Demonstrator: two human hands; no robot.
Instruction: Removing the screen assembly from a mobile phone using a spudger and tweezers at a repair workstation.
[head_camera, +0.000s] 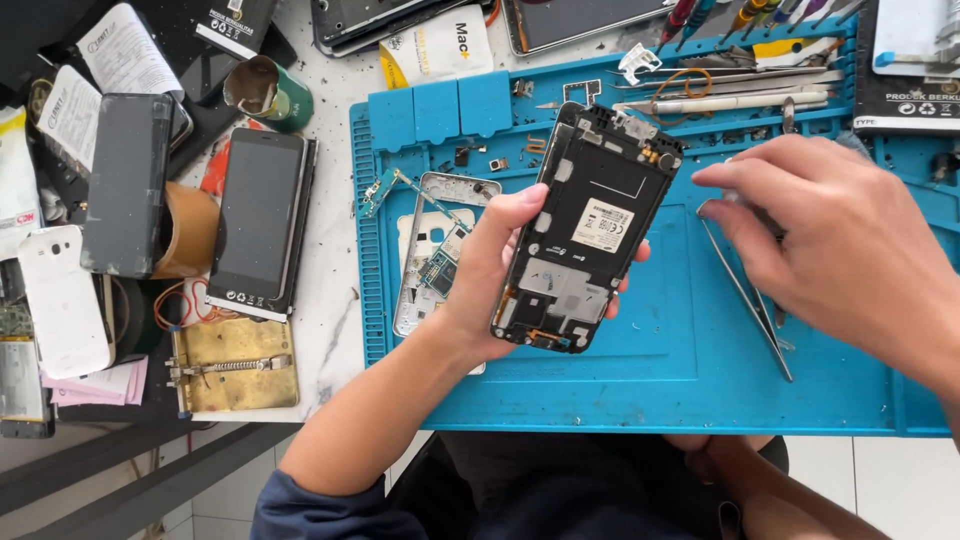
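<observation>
My left hand (487, 275) holds an opened black phone frame (585, 225) above the blue work mat (680, 380), its bare inner side with a white sticker facing up. My right hand (845, 245) hovers to the right of the phone, its fingers closed around thin metal tweezers (748, 300) whose tips point down toward the mat. Under my left hand lie a silver phone mid-frame (420, 240) and a small circuit board (438, 268).
Left of the mat lie a dark phone (258, 220), another phone on a tape roll (125, 185), a white back cover (62, 300) and a brass board holder (235, 365). Screwdrivers and picks (730, 100) crowd the mat's top tray. Tiny screws are scattered about.
</observation>
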